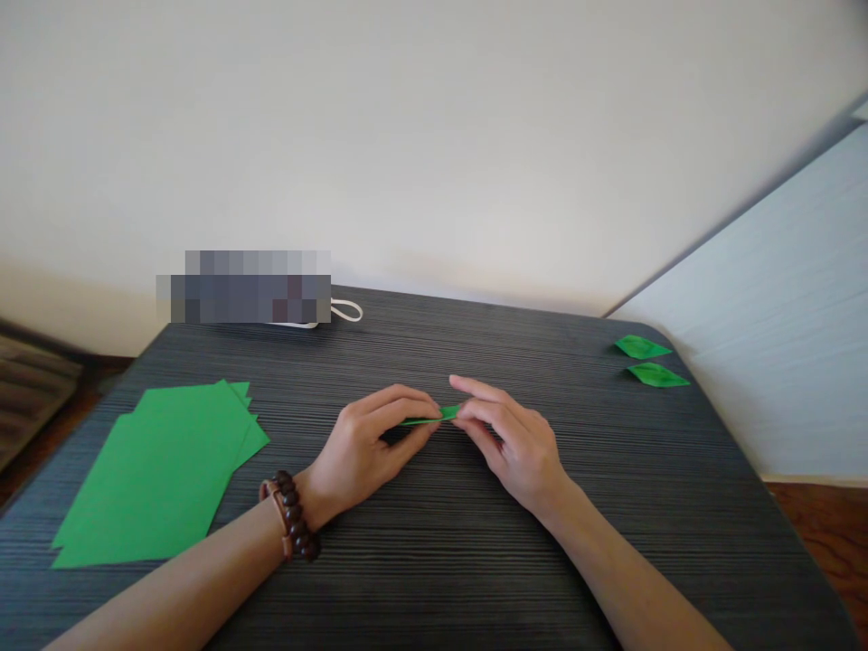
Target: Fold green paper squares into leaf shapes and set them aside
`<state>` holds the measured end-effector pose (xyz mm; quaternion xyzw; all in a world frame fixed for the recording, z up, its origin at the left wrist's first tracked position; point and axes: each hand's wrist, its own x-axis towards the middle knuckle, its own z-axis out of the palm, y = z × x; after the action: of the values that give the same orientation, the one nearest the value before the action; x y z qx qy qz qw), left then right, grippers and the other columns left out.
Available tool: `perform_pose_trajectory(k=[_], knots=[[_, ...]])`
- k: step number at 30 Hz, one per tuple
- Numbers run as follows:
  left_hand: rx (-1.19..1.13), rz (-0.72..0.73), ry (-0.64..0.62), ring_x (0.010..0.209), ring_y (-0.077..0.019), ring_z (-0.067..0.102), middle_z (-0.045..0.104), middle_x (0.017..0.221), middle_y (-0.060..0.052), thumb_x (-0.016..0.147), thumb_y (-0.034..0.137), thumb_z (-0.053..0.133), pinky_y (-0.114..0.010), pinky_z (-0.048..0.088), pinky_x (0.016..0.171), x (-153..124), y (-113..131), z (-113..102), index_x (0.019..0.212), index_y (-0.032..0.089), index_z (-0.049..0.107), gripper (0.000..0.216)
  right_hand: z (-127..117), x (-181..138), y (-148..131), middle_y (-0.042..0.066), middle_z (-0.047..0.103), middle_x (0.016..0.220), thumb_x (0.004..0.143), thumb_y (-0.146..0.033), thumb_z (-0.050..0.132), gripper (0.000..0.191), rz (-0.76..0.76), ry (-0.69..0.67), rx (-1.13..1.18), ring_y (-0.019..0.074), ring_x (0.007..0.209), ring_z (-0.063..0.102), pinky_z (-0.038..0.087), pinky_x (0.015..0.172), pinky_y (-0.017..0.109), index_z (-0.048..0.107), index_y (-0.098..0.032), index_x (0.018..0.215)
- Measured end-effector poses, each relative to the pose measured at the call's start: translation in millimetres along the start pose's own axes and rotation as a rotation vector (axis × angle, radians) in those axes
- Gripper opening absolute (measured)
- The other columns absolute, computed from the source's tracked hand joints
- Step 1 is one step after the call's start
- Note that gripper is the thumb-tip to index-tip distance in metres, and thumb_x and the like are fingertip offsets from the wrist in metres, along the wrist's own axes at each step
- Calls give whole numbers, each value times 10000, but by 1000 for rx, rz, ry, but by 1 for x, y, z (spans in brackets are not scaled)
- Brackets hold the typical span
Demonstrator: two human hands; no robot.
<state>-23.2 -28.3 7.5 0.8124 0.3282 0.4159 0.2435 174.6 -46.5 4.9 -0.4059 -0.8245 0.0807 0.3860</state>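
Between my two hands is a small folded piece of green paper, held just above the middle of the dark table. My left hand, with a beaded bracelet at its wrist, pinches the paper's left part between thumb and fingers. At the paper's right end, my right hand grips it with thumb and fingertips while one finger stretches away. Most of the folded paper is hidden behind the fingers.
Green paper sheets lie in a loose stack at the left of the dark striped table. Two leaf-shaped folded green papers rest near the right edge. A blurred-out object with a white loop stands at the back by the wall.
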Motion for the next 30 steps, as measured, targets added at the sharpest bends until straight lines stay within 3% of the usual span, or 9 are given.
perform_pose_trajectory(k=[9,12,18,22,26,30], knots=[[51,55,16,844,-141,638,674,947,-51,779,112,625,-274,536,781,-1,1,1,916,180,667,158,-2,4,-5,79,628,1163,878,-146,521,121,-58,-60,-2,149,1032,615,516,864,260,568,-185,982],[33,34,18,820,-138,639,676,921,-51,788,122,613,-267,538,761,0,3,0,886,178,674,128,0,2,-4,50,663,1072,873,-169,536,106,-1,-39,57,137,949,641,531,806,255,574,-207,964],[-48,-29,20,785,-132,639,679,863,-38,791,121,613,-251,536,726,1,5,-2,858,176,669,103,6,-2,-5,17,702,839,824,-271,616,111,254,29,217,133,705,670,550,680,248,608,-211,918],[-78,-91,16,759,-123,648,696,822,-10,782,143,645,-231,533,712,0,5,-3,865,182,659,93,6,0,-8,7,709,804,839,-226,592,71,229,18,245,129,697,669,536,646,230,636,-205,891],[-25,-191,0,831,-139,661,713,908,-3,767,202,678,-250,528,791,0,2,-4,959,203,656,193,4,1,-9,3,703,768,834,-197,584,64,223,67,199,123,660,659,528,627,227,639,-198,866],[27,-182,3,914,-155,639,690,983,-17,800,194,639,-291,510,854,0,-4,-7,1006,214,648,207,2,1,-8,2,694,747,825,-195,579,56,278,133,152,121,625,645,531,618,237,632,-203,840]])
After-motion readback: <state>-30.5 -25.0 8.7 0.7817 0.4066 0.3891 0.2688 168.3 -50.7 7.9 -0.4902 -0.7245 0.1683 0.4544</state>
